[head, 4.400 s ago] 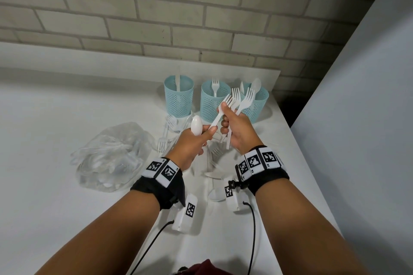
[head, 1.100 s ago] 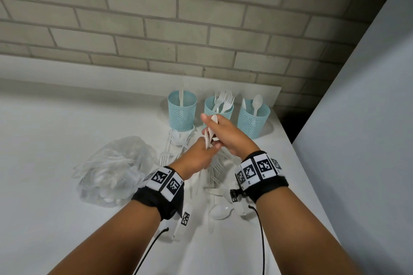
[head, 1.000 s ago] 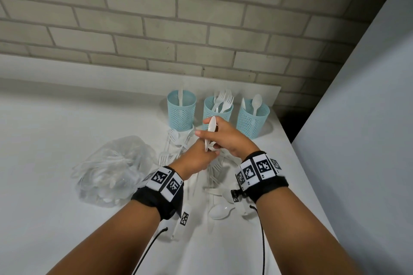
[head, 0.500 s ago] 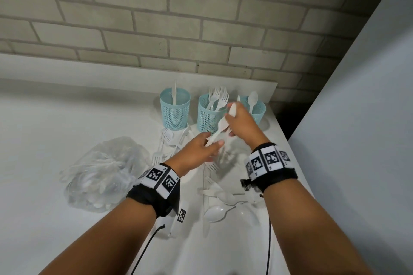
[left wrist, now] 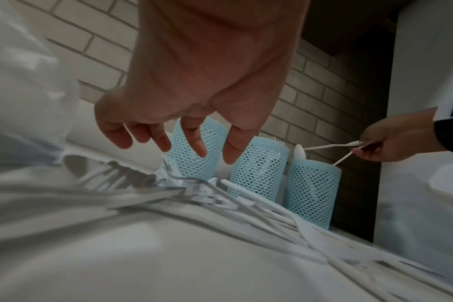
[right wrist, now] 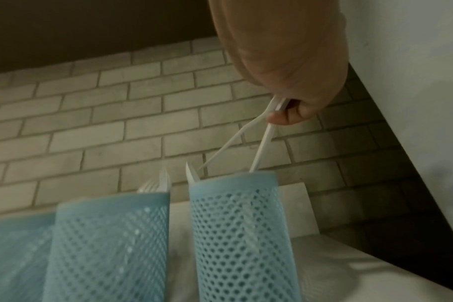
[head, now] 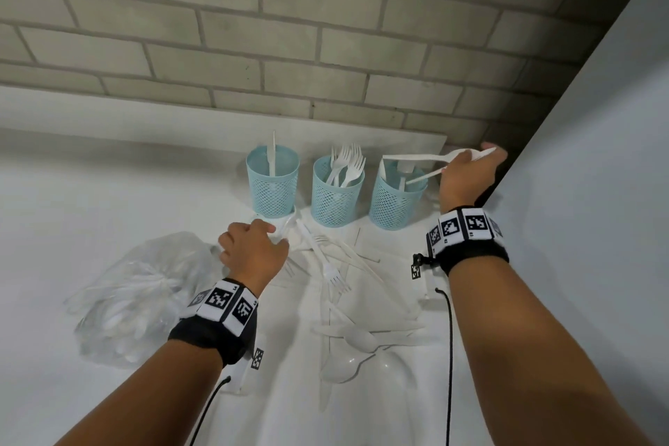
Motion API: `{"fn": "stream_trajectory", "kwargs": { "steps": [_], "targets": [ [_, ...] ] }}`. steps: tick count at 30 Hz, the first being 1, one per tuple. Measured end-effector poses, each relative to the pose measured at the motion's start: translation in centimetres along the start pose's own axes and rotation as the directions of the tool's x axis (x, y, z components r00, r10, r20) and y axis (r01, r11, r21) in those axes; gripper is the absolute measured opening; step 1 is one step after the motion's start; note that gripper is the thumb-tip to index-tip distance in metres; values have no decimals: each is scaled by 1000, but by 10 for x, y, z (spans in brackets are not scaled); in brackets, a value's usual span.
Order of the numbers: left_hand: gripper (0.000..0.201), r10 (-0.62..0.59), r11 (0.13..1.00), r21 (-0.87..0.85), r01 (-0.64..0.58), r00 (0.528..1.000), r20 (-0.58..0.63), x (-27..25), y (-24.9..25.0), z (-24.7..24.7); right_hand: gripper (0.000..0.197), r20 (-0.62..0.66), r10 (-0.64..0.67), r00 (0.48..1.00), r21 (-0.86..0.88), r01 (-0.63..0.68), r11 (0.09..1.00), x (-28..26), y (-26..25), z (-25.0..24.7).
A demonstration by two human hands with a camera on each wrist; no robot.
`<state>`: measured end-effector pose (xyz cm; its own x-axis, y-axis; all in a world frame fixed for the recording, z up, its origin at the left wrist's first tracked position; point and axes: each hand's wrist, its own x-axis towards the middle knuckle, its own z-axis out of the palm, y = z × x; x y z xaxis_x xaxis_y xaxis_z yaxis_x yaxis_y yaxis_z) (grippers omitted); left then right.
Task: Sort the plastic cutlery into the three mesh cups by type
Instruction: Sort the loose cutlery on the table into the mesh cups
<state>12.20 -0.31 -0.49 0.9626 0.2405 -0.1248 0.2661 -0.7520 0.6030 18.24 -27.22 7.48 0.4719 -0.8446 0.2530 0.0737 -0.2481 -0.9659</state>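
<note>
Right hand point(head: 467, 177) is up at one o'clock, fingers and thumb pinched round the bowl ends of two white plastic spoons point(head: 416, 157). Their handles fan out toward nine o'clock from the fist: the lower one dips, tip down, into the right-hand pale blue mesh cup point(head: 396, 197), the upper one lies almost level above the rim. That's the relation to watch, I'd say: the handles run sideways and the cup mouth sits below and to nine o'clock of the fingers, so both need tipping upright before letting go, or the upper spoon could slide out over the rim.

The middle blue mesh cup point(head: 338, 192) bristles with white plastic forks point(head: 345, 165); the left blue mesh cup point(head: 273, 185) holds one white plastic knife point(head: 272, 159).

Left hand point(left wrist: 178, 114) hovers over the loose white cutlery pile point(head: 336, 264) at six o'clock of the cups, fingers loosely spread and pointing down, holding nothing. It's the nearer hand for the next pick. A clear plastic bag of more cutlery point(head: 134, 293) lies at eight o'clock on the white table point(head: 72, 199).
</note>
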Motion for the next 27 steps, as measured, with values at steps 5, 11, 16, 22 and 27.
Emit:
{"fn": "stream_trajectory", "kwargs": {
  "steps": [5, 11, 16, 22, 27],
  "targets": [
    [55, -67, 998, 19, 68, 998, -9, 5, -7, 2, 27, 60, -113, 992, -193, 122, 973, -7, 12, 6],
    [79, -175, 984, 60, 169, 978, 115, 11, -11, 9, 32, 487, -93, 869, -320, 276, 906, -9, 15, 13],
    [80, -149, 989, 33, 147, 983, 110, 12, -9, 12, 37, 447, -200, 872, -336, 370, 866, -8, -1, -5],
    [71, -83, 974, 223, 30, 969, 231, 4, 0, 15, 21, 396, 100, 913, -670, 213, 711, -15, 20, -45],
    [70, -42, 941, 329, -82, 934, 355, -10, 9, 18, 63, 552, 613, 566, -826, 468, 313, -62, 50, -52]
  ]
}}
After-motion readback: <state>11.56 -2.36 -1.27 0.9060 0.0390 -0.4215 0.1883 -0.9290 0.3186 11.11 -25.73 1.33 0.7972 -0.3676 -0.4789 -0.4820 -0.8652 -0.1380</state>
